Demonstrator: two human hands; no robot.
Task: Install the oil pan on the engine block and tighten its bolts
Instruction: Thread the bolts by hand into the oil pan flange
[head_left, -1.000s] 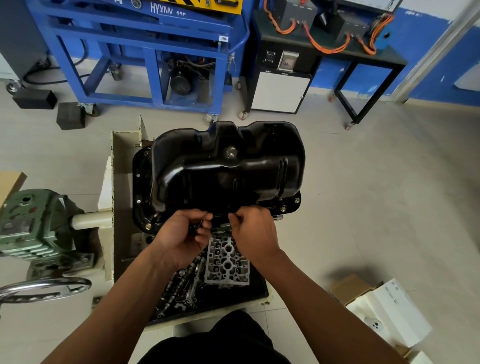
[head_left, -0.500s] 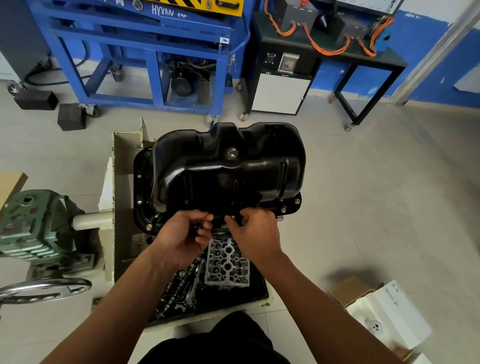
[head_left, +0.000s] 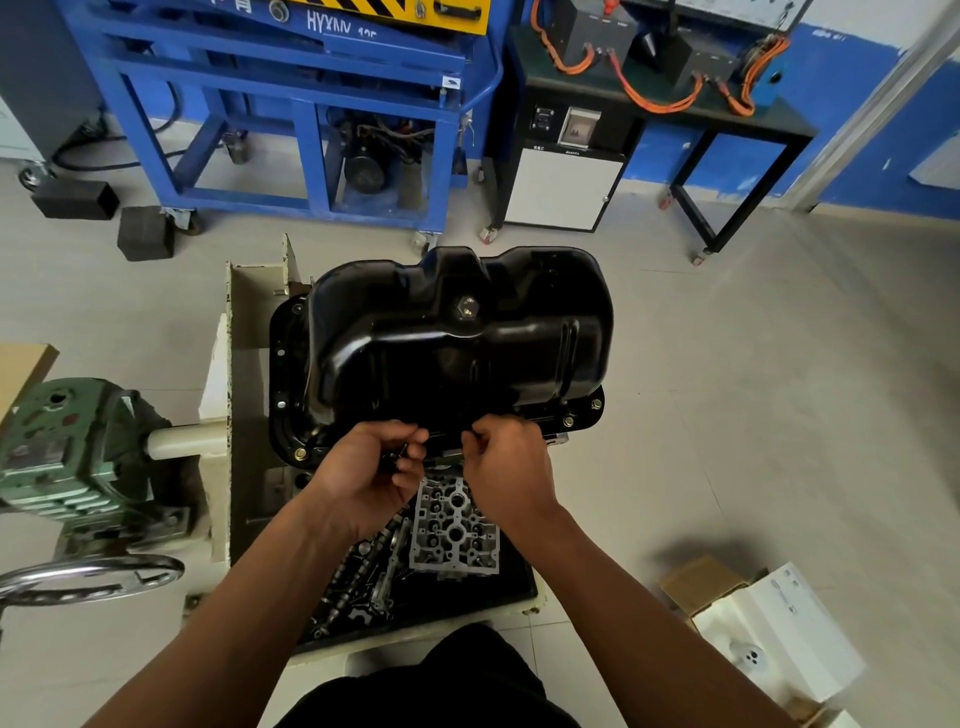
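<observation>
The black oil pan (head_left: 457, 343) lies dome-up on the engine block, which it almost wholly hides. Bolts (head_left: 568, 421) sit in its flange at the near right and near left corners. My left hand (head_left: 371, 470) hovers at the pan's near edge, fingers curled round small dark bolts. My right hand (head_left: 506, 467) is beside it, fingertips curled and pinching something small at the flange; what it pinches is hidden.
A tray below the pan holds a silver cylinder head part (head_left: 454, 530) and camshafts (head_left: 358, 577). A green gearbox (head_left: 67, 452) with a handwheel stands left. Cardboard boxes (head_left: 769, 629) lie right. A blue machine frame (head_left: 291, 114) and a black bench (head_left: 675, 119) stand behind.
My right hand has shifted slightly left along the pan's near flange and back, staying close to my left hand. The pan has not moved.
</observation>
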